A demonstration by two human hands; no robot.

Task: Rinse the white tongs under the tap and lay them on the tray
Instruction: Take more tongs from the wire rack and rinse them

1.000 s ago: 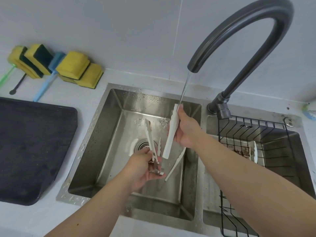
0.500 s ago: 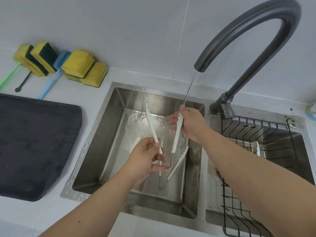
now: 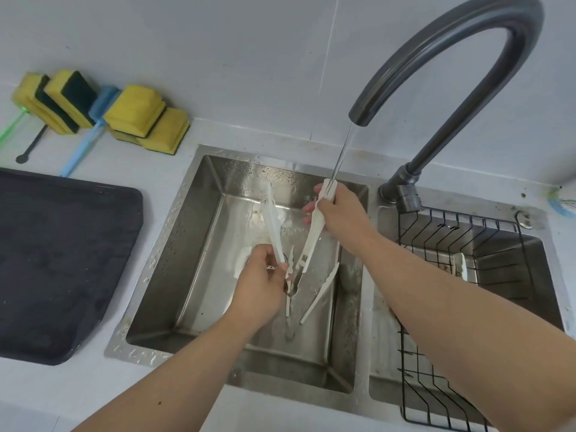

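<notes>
White tongs [image 3: 273,226] spread in a V over the left sink basin [image 3: 202,244]. My left hand [image 3: 260,282] grips one arm near the metal hinge. The other arm's tip is held by my right hand [image 3: 338,213] under the thin water stream from the dark curved tap [image 3: 436,73]. A second pair of white tongs [image 3: 319,293] lies on the basin floor below. At the left, on the counter, sits the dark tray [image 3: 62,260].
Yellow sponges [image 3: 137,115] and a blue brush [image 3: 90,135] line the back wall at the left. A black wire rack [image 3: 452,244] sits in the right basin with a white item inside.
The tongs have spread wider into a V. My right hand has slid up to the arm's tip under the stream, and my left hand has shifted a little along the other arm.
</notes>
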